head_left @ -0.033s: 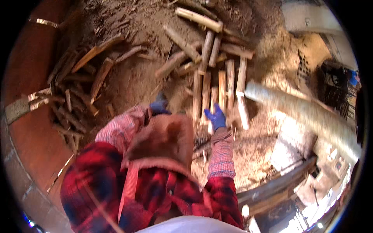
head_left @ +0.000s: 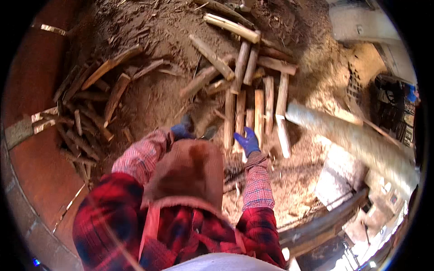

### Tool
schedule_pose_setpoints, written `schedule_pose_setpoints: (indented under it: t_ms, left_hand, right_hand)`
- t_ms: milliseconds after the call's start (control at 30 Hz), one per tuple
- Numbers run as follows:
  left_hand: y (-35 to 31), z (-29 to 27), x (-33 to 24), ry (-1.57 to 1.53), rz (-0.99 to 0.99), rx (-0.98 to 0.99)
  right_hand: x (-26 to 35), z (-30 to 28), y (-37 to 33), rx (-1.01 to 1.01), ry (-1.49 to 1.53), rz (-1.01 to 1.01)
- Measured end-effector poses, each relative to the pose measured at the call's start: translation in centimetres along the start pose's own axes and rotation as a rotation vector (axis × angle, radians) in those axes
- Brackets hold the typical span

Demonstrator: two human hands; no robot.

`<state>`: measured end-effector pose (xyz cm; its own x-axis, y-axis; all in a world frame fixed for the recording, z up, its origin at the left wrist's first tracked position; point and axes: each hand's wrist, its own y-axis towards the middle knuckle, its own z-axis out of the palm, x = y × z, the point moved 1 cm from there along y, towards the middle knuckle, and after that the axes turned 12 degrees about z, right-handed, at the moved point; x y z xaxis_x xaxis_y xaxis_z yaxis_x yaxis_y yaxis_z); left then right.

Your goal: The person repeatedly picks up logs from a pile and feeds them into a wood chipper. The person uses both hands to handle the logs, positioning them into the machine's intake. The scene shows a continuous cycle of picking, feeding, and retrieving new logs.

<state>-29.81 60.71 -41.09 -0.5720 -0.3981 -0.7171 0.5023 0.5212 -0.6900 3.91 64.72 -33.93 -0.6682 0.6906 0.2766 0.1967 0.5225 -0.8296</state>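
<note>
Head view: the right hand (head_left: 249,143), in a blue glove, is at the near end of a row of cut wooden logs laid side by side on the brown dirt floor (head_left: 153,106). The fingers are spread, the thumb standing well off to the left, with nothing seen gripped between them. Directly beyond the fingers lies a short, pale-brown, round wooden log (head_left: 249,118), its long axis running near to far, roughly in line with the right forearm. Contact with the wood cannot be confirmed from above.

Just right of it, parallel, is a yellowish, straight wooden log (head_left: 259,113); to its left, a longer, brown, bark-covered wooden log (head_left: 229,119) also runs near to far.

The left hand (head_left: 182,130), in a dark blue glove, is left of the row and apart from it, so the right is clearly nearer. Its fingers are blurred and partly obscured; their opening and any hold cannot be determined. A loose heap of dark split firewood (head_left: 83,119) lies farther left.
</note>
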Motion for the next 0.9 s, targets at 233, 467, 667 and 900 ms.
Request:
schedule_pose_setpoints:
  t_ms: [233,467,667,900]
  left_hand:
    - [17.9,-10.6,16.6,-0.028,-0.218,-0.353]
    - [31.4,-13.2,23.4,0.414,0.019,-0.444]
    - [28.2,-12.4,18.5,0.038,-0.053,-0.296]
    - [11.9,-11.0,9.5,-0.537,0.268,-0.169]
  right_hand:
    - [6.9,6.1,32.6,-0.263,-0.466,-0.250]
    - [18.0,10.5,50.1,-0.255,-0.664,-0.500]
    - [14.6,10.0,41.5,0.584,0.260,-0.097]
    - [6.9,3.6,13.9,0.826,1.148,0.321]
